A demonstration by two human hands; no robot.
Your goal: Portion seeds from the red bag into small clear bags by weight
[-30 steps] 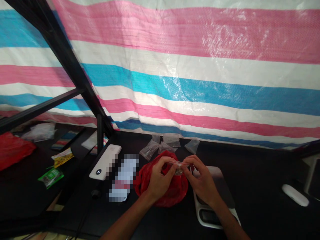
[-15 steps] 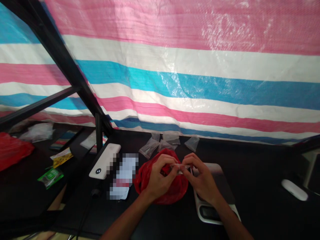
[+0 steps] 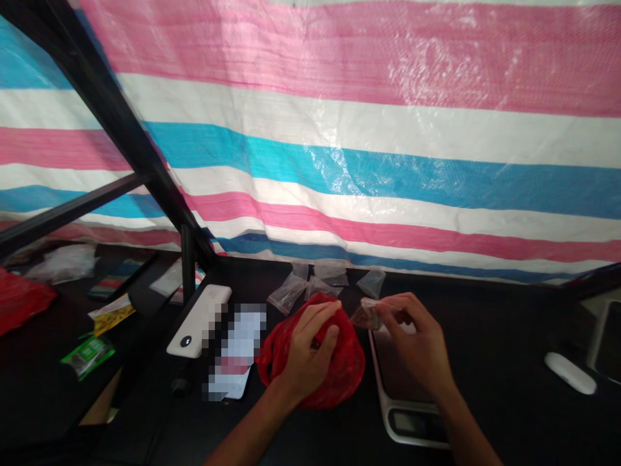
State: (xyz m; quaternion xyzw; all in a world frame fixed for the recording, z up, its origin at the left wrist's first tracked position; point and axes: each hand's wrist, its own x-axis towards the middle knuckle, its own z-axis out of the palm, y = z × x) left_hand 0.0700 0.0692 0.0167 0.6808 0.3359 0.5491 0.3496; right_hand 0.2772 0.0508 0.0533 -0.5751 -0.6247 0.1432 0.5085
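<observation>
My right hand (image 3: pixel 418 333) pinches a small clear plastic bag (image 3: pixel 367 315) with something dark inside, too small to make out. It hangs over the far left corner of a kitchen scale (image 3: pixel 405 382), whose display faces me. My left hand (image 3: pixel 313 353) is over a red plastic bag (image 3: pixel 342 372), fingers stretched and apart from the thumb, holding nothing. The red bag's mouth is partly hidden by that hand, and its contents cannot be told. Behind it lie several small clear bags (image 3: pixel 290 292), one more clear bag (image 3: pixel 371 283) a bit to the right.
Left of the red bag are a phone (image 3: pixel 237 382) with a blurred-out screen and a white power bank (image 3: pixel 196 323). A green packet (image 3: pixel 88 356), a yellow packet (image 3: pixel 112 313) and another red bag (image 3: pixel 22 301) lie farther left. A white case (image 3: pixel 571 373) sits right. Striped sheeting (image 3: pixel 339 155) hangs behind.
Both hands held the small clear bag together above the red bag. My left hand has let go and opened; my right hand has carried the bag rightward to the scale's corner.
</observation>
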